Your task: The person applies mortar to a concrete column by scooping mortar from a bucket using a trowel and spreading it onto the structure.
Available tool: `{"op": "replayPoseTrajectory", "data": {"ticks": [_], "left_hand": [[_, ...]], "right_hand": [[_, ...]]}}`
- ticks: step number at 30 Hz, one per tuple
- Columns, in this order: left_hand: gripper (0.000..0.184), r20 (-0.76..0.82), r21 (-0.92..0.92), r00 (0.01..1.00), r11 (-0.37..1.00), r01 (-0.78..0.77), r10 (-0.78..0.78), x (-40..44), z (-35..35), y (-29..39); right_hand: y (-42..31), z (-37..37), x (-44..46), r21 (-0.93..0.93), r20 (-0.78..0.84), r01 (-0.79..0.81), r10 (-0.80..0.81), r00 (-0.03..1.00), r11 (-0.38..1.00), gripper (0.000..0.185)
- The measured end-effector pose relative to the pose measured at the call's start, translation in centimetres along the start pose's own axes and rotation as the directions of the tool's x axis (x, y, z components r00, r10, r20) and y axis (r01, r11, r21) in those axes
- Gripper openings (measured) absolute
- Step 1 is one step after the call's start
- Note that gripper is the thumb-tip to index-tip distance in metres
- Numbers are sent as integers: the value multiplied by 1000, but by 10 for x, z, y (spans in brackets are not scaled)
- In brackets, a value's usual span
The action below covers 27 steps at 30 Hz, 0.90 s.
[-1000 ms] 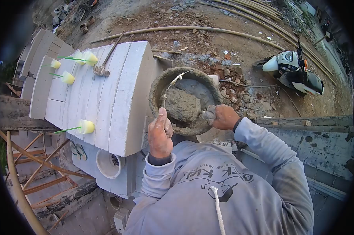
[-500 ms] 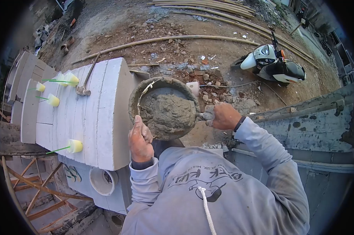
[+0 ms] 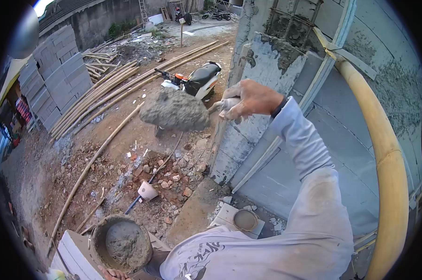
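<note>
My right hand [image 3: 250, 99] is closed round the handle of a trowel, raised in front of the wall. A large heap of wet grey mortar [image 3: 174, 110] lies on the trowel and hides its blade. Low on the left, my left hand [image 3: 113, 273] is partly cut off by the frame's bottom edge, its fingers at the near rim of a round bucket [image 3: 98, 242]. More wet mortar [image 3: 128, 243] fills part of that bucket.
A concrete column [image 3: 262, 70] and grey block wall [image 3: 346, 140] stand at the right, with a thick bamboo pole [image 3: 389, 168] before them. A motorbike [image 3: 199, 81], bamboo poles [image 3: 101, 98] and stacked blocks [image 3: 61, 74] lie beyond. White blocks [image 3: 75, 254] are beside the bucket.
The view has swung right towards the wall. My right hand has lifted the trowel out of the bucket, heaped with mortar. The bucket and my left hand now appear at the lower left.
</note>
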<state>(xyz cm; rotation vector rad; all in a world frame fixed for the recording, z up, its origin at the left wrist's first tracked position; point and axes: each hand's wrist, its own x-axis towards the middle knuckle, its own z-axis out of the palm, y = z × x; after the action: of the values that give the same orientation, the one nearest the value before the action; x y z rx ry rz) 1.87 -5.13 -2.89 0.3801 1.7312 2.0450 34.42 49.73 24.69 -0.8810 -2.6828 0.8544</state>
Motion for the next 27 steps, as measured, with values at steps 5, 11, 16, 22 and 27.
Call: {"op": "replayPoseTrajectory", "data": {"ticks": [5, 11, 16, 22, 27], "left_hand": [[37, 2, 257, 997, 964, -74, 76, 3, 9, 1], [25, 80, -121, 996, 992, 36, -26, 16, -57, -52], [38, -482, 84, 869, 982, 169, -109, 6, 55, 23], [46, -491, -270, 833, 953, 134, -256, 12, 82, 40], [43, -347, -313, 905, 940, 134, -245, 13, 68, 29]], "right_hand": [[75, -171, -61, 293, -212, -260, 327, 921, 920, 21], [112, -267, -53, 376, -465, -490, 618, 634, 786, 30], [109, -244, -38, 337, -529, -453, 564, 634, 825, 30], [56, -76, 23, 63, -347, -254, 260, 901, 965, 17], [-13, 116, 79, -365, 218, 418, -360, 907, 832, 31]]}}
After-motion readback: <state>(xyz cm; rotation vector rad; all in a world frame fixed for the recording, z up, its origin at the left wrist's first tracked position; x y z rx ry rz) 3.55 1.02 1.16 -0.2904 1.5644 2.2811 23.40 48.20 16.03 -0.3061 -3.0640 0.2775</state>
